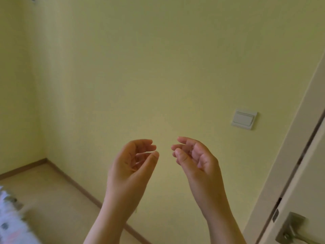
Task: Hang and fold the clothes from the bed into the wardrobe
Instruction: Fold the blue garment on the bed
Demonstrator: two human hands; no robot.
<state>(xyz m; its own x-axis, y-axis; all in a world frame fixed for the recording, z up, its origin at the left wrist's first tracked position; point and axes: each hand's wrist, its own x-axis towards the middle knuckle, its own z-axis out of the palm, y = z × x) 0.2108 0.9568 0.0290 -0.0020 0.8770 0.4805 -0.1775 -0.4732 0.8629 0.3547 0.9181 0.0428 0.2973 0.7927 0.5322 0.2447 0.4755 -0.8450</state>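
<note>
Since the only fabric I can make out is a blurred white patterned textile [10, 219] at the lower-left edge, I take that for the bed with the clothes, though I cannot tell bedding from garment. No wardrobe, hanger or folded pile shows, so I cannot judge how much is already put away; nothing is in hand, and I would guess another garment has to be fetched.

That textile lies well apart from both hands, low and off to the left. My left hand [131, 161] is raised before the yellow wall [158, 67], palm toward me, fingers loosely curled and holding nothing. My right hand [195, 155] mirrors it just beside, fingertips near but not touching, also loose and empty.

Beyond them sit a light switch [244, 119], the wooden floor [58, 199], and a door [306, 182] with a metal handle [292, 229] at right.
</note>
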